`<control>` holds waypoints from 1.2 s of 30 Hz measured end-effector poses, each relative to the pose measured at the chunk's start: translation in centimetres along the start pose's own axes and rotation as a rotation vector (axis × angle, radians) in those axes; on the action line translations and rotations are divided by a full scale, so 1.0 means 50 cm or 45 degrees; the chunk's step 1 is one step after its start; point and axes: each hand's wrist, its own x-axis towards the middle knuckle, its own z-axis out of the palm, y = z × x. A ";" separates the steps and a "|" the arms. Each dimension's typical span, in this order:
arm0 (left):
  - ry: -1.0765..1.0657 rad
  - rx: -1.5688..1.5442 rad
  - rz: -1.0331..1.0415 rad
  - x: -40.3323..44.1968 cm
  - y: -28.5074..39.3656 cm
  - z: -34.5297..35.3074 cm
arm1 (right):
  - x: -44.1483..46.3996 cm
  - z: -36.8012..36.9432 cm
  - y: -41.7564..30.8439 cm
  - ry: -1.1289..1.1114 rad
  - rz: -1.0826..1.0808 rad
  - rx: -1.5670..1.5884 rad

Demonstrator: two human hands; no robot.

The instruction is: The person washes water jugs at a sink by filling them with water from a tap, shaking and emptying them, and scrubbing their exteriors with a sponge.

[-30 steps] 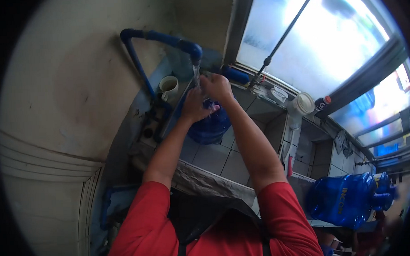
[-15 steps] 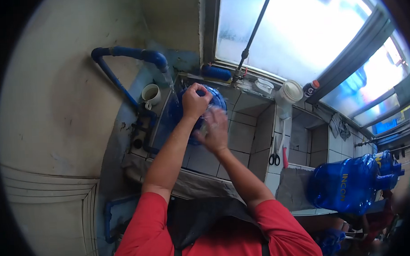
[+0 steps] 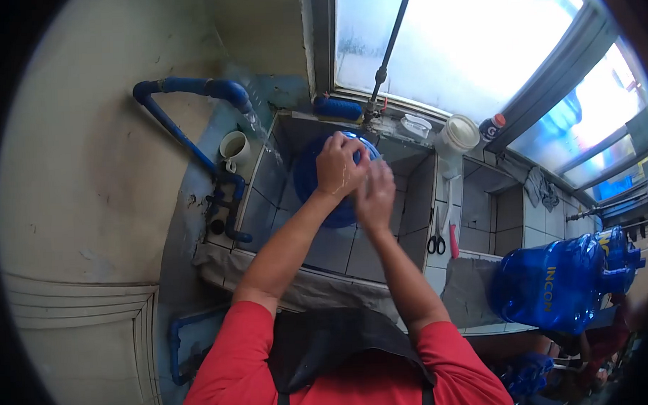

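A blue water jug sits in the tiled sink, largely hidden under my hands. My left hand is closed at the jug's top, its fingers curled round what looks like the neck, and drops of water show on the skin. Just to the right, my right hand is raised beside the jug with its fingers stretched out and a little blurred. I cannot tell whether it touches the jug. Water runs from the blue pipe spout to the left of the jug.
A white mug stands left of the sink. A blue brush lies on the back ledge. Right of the sink are a white tub, black-handled scissors, a red-handled tool and a large blue jug. A person is partly visible far right.
The jug and both hands have shifted right, away from the running water. My right hand has moved from low beside my left hand to the jug's right side. The view has turned slightly.
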 end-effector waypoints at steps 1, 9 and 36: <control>-0.088 -0.070 0.158 -0.006 0.005 -0.016 | 0.034 0.018 0.044 0.066 0.313 0.146; -0.343 -0.351 0.244 -0.060 -0.050 -0.166 | 0.104 -0.067 0.038 -0.468 -0.086 0.455; -0.528 -0.968 -0.639 -0.088 -0.298 -0.263 | -0.095 0.053 0.155 -0.266 0.471 0.463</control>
